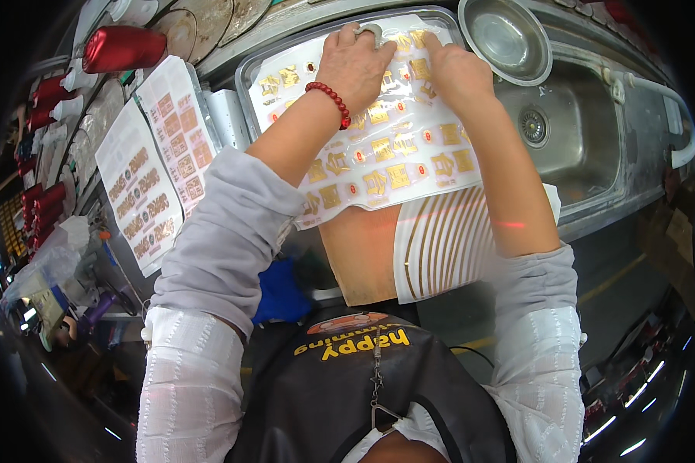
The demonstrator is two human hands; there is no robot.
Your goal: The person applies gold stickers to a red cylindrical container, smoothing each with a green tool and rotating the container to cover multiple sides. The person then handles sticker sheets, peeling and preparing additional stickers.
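Note:
A large white sheet (400, 198) with rows of gold characters and small red ovals lies over a grey tray (247, 96), its near edge hanging past the front. My left hand (354, 68), wearing a red bead bracelet (333, 103), rests on the sheet's far part with its fingers bent; a pale grey ring-shaped thing (370, 31) shows at its fingertips. My right hand (460, 76) is closed at the far right of the sheet, fingertips against a gold character (418, 38). What either hand pinches is too small to tell.
A steel bowl (506, 38) stands by a steel sink (575, 147) on the right. Under the sheet are a brown board (361, 247) and a striped sheet (440, 247). Printed sheets (140, 189) lie at left, near a red cup-shaped thing (123, 49).

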